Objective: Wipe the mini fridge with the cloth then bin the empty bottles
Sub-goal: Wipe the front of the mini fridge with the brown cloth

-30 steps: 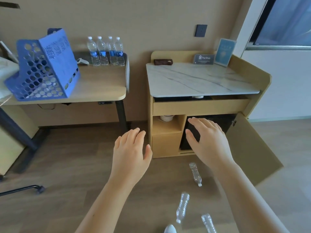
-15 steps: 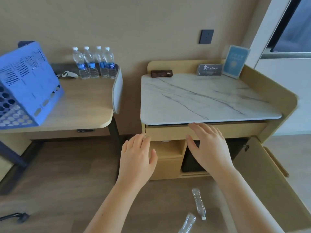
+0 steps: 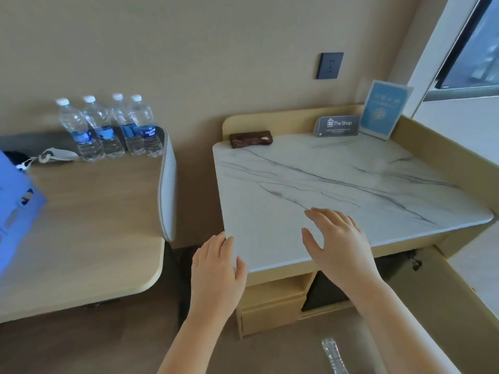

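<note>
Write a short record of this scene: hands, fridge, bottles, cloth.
left hand: open, empty, by the front left corner of the marble top
right hand: open, empty, above the top's front edge
mini fridge: dark, under the top, cabinet door open
floor bottle: lying by the lower picture edge
capped bottles: four upright on the desk
brown item: on the top's back left, maybe the cloth
</note>
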{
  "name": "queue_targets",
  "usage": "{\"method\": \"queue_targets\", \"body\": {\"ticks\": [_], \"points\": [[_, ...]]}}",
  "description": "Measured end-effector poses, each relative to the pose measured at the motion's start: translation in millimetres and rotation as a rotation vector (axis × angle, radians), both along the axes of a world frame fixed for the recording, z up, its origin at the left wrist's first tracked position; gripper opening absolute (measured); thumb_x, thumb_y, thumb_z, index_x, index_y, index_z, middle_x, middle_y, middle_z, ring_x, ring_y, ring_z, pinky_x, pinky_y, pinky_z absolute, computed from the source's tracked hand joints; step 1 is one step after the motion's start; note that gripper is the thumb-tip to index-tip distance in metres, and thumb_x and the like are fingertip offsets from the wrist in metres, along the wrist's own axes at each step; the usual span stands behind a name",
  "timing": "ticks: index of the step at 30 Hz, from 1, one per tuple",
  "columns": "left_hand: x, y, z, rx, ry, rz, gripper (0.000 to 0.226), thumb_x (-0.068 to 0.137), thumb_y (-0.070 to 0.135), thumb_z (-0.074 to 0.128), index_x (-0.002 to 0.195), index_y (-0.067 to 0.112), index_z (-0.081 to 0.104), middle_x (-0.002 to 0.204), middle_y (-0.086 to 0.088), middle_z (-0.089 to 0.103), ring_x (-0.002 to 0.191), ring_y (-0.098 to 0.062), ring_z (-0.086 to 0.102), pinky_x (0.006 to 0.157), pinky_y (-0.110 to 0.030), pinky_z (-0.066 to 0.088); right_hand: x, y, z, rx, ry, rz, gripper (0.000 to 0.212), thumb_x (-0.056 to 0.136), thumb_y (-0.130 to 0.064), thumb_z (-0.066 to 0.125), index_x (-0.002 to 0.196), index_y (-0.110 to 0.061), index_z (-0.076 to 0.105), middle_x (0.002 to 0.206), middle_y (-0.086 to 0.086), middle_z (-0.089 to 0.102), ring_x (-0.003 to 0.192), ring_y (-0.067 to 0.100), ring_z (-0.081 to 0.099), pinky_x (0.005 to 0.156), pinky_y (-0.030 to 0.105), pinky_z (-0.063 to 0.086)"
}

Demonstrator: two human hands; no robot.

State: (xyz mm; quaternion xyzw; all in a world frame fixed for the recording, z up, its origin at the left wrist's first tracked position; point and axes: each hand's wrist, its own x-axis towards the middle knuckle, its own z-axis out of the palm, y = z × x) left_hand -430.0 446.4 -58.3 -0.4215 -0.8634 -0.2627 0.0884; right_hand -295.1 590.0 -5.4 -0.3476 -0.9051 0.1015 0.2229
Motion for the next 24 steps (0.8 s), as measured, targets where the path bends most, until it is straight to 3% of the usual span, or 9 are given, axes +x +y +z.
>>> {"method": "queue_targets", "body": {"ticks": [11, 15, 20, 24], "points": [[-101, 73, -15, -0.01, -0.078, -0.103, 0.033, 0.077, 0.012, 0.068, 0.109, 0.002, 0.062, 0.114, -0.015, 0.063, 0.107, -0.03, 0.058, 0.09, -0.044, 0.045, -85, 50, -9, -0.002, -0.063, -0.061, 0.035, 0.087, -0.027, 0.057, 0.12, -0.015, 0.058, 0.122, 0.002, 0.06, 0.115, 0.023, 0.051, 0.099, 0.043, 0.037], [-133, 90, -24, -0.015, -0.083, -0.05, 0.033, 0.074, 0.007, 0.07, 0.105, -0.002, 0.063, 0.112, -0.02, 0.062, 0.105, -0.035, 0.058, 0.087, -0.046, 0.046, -110, 73, -17, 0.013, -0.057, -0.024, 0.032, 0.081, -0.018, 0.066, 0.112, -0.01, 0.063, 0.111, 0.006, 0.066, 0.103, 0.028, 0.059, 0.089, 0.043, 0.043], [-166, 123, -38, -0.043, -0.047, 0.013, 0.033, 0.068, 0.003, 0.074, 0.098, -0.004, 0.064, 0.107, -0.023, 0.064, 0.099, -0.039, 0.061, 0.081, -0.049, 0.049, -149, 116, -30, -0.004, -0.062, 0.035, 0.031, 0.081, -0.018, 0.065, 0.11, -0.009, 0.063, 0.11, 0.004, 0.066, 0.103, 0.028, 0.058, 0.09, 0.042, 0.042], [-186, 161, -47, -0.075, -0.074, 0.065, 0.033, 0.082, 0.014, 0.063, 0.112, 0.002, 0.059, 0.122, -0.016, 0.057, 0.116, -0.03, 0.051, 0.095, -0.042, 0.041, -182, 166, -39, -0.012, -0.133, 0.124, 0.036, 0.087, -0.026, 0.056, 0.121, -0.014, 0.056, 0.124, 0.0, 0.058, 0.117, 0.022, 0.049, 0.099, 0.037, 0.033]]}}
